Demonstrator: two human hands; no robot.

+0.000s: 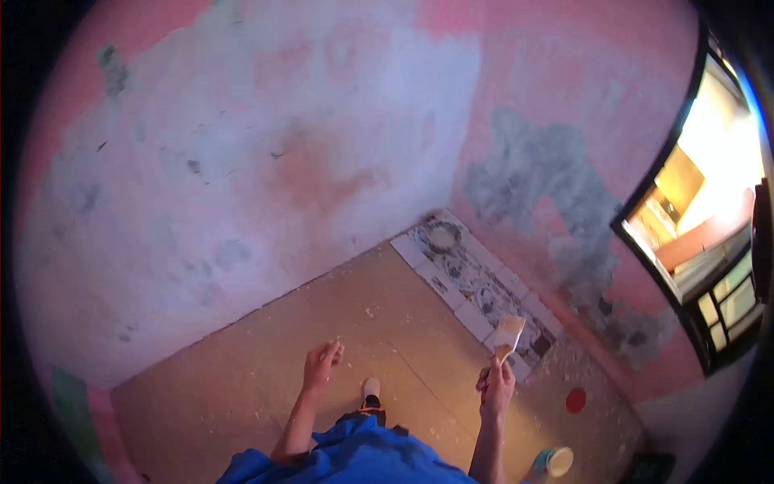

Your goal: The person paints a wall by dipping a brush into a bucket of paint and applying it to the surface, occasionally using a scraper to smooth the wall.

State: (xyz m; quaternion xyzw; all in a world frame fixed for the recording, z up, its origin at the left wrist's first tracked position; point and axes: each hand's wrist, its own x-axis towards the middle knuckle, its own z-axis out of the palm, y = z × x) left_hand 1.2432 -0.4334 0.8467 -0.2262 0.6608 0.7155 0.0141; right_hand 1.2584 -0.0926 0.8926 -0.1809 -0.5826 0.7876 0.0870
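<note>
My right hand is wrapped round the handle of a paintbrush. Its wide, pale bristles point up, in front of the tiled strip. To the left, my left hand hangs over the brown floor with its fingers curled in, and I see nothing in it. Ahead stands a wall partly coated white, with pink, reddish and grey patches showing. The adjoining pink wall on the right has a large grey patch.
A strip of pale tiles, stained and carrying a round ring-shaped thing, runs along the right wall. A red disc and an open tub are on the floor at lower right. A dark-framed window opens on the right.
</note>
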